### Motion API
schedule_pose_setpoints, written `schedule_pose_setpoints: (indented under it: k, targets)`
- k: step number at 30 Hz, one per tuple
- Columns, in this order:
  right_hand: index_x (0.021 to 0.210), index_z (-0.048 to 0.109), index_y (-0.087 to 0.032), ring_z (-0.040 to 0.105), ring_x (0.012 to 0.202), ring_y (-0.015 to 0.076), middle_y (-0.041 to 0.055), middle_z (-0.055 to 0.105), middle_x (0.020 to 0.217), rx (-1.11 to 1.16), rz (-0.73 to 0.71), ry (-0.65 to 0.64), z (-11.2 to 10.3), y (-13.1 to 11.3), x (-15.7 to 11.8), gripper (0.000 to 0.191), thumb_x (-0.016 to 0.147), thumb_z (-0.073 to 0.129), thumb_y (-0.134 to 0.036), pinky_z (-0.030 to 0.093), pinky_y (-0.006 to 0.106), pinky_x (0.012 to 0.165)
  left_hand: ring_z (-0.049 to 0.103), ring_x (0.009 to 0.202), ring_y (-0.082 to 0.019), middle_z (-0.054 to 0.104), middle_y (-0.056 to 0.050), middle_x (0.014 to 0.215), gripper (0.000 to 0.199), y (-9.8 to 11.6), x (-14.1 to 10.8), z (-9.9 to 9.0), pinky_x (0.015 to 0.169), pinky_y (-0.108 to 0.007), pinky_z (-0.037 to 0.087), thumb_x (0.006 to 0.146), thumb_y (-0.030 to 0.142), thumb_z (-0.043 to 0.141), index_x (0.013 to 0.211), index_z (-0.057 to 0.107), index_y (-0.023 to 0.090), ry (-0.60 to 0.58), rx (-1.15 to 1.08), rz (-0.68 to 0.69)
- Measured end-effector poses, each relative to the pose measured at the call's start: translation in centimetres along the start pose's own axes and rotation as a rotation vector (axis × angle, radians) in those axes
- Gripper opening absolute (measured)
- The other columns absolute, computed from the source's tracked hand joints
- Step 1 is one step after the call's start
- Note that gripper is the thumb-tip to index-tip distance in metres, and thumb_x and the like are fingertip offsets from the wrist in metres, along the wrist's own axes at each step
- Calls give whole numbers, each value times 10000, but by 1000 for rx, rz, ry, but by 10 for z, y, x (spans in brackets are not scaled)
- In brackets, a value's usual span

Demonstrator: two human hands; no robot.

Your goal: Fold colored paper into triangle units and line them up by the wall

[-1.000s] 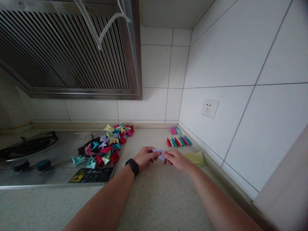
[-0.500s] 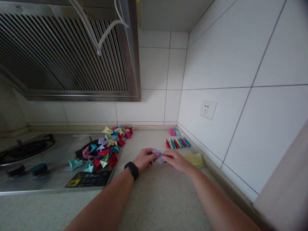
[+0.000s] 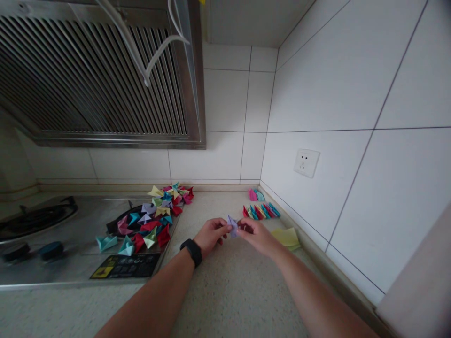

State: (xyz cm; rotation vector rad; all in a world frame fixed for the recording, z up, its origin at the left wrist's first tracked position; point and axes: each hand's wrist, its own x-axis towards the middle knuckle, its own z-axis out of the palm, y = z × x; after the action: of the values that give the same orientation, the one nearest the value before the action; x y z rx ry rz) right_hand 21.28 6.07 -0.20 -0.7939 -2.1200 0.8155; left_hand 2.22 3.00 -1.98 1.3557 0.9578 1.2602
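Observation:
A small lilac folded paper (image 3: 232, 226) is held between both hands above the speckled countertop (image 3: 229, 286). My left hand (image 3: 213, 235), with a black watch on the wrist, pinches its left side between thumb and fingers. From the right, my right hand (image 3: 254, 234) grips the other side with its fingertips. Behind the hands stands a row of folded papers (image 3: 260, 211) in red, yellow and blue. A yellow paper stack (image 3: 287, 238) lies partly hidden beyond my right forearm.
Several colourful folded papers (image 3: 150, 225) are heaped over the steel gas stove (image 3: 77, 263) at left. Pink and teal pieces (image 3: 256, 195) lie by the back corner. A range hood (image 3: 102, 80) hangs above the stove; a socket (image 3: 307, 163) is on the right wall.
The lilac paper has turned slightly between my fingers, with a point now upward. My hands have stayed nearly in place, and the view has shifted a little.

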Motion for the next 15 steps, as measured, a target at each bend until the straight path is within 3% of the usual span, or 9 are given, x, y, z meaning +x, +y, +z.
schedule_pose_setpoints:
  k: [4, 6, 10, 15]
  targets:
    - [889, 629, -168, 532, 681, 145, 16, 608, 757, 35, 8, 22, 1, 3, 3, 259, 814, 579, -411, 392, 239, 605, 405, 377, -56, 478, 67, 475, 401, -2, 2, 1, 376, -174, 319, 676, 528, 678, 755, 571, 150, -9, 43, 5]
    - [869, 633, -165, 531, 651, 136, 14, 611, 733, 39, 17, 34, 1, 5, 3, 260, 811, 581, -413, 386, 233, 580, 425, 362, -61, 507, 58, 468, 401, -1, 1, 2, 380, -177, 330, 692, 533, 662, 767, 558, 153, -22, 39, -10]
    - [866, 608, -169, 538, 579, 119, 9, 614, 694, 169, 91, -21, 4, 7, 2, 280, 809, 574, -440, 401, 217, 512, 573, 479, -103, 637, -21, 641, 396, 3, -1, 2, 410, -177, 378, 702, 504, 667, 829, 566, 142, -48, 27, -35]
    - [883, 617, -161, 544, 536, 101, 21, 640, 714, 245, 121, -59, 3, 4, 1, 296, 802, 581, -444, 426, 208, 485, 638, 621, -140, 678, -73, 806, 393, 5, -3, 2, 449, -185, 418, 691, 465, 692, 884, 589, 138, -24, 31, -32]
